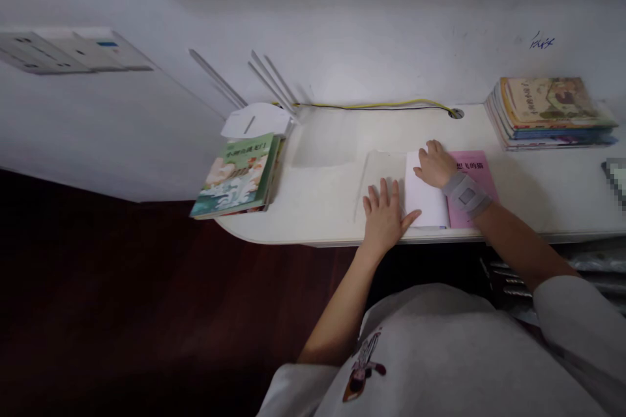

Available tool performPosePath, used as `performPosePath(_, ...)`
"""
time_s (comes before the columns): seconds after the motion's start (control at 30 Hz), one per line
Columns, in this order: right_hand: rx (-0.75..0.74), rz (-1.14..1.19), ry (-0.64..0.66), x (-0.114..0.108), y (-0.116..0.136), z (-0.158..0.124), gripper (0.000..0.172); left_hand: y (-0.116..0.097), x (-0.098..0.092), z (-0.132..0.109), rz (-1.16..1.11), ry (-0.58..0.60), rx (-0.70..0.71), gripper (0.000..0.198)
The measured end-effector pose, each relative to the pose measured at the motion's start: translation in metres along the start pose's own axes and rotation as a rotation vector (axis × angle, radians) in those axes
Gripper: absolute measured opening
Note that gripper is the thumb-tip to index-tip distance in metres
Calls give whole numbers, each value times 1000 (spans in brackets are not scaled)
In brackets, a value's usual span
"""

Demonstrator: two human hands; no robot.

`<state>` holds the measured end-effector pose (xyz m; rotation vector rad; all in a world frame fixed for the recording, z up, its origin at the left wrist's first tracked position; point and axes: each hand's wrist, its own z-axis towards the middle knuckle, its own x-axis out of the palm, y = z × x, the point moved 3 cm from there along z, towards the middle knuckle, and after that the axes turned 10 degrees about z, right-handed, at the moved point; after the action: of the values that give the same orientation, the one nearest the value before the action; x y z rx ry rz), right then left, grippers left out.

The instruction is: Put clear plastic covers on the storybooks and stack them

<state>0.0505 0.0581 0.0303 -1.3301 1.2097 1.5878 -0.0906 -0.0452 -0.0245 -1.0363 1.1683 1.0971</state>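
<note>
A pink-covered book lies by the front edge of the white desk, with a white page or flap spread to its left. Left of that, a see-through sheet rests on the desk. My left hand lies palm down on this sheet, fingers spread, its thumb reaching the white page. On the upper part of the white page rests my right hand, fingers slightly bent and thumb apart. A grey band is around the right wrist, which crosses over the pink cover and hides part of it.
A stack of books stands at the back right. At the left end, more books lie before a white router with upright antennas. A yellow and black cable runs along the wall to a desk hole.
</note>
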Motion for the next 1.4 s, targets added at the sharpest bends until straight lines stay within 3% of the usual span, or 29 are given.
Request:
performPosePath(0.3,-47,0,7,1,-7,3,43,-1,-4,0,-5,42,17,92)
performPosePath(0.67,-90,17,138,-2,-14,6,45,-1,-3,1,8,63,2,94)
performPosePath(1.0,-90,171,56,8,-18,8,54,1,-4,-2,-49,34,40,92)
performPosePath(1.1,-64,261,23,11,-21,-3,63,5,-3,-3,-53,30,52,93)
performPosePath(1.2,-144,303,18,13,-21,-24,69,10,-2,-4,-76,16,81,93)
performPosePath(1.4,-130,228,56,16,-16,-50,65,18,0,-8,-129,-21,97,92)
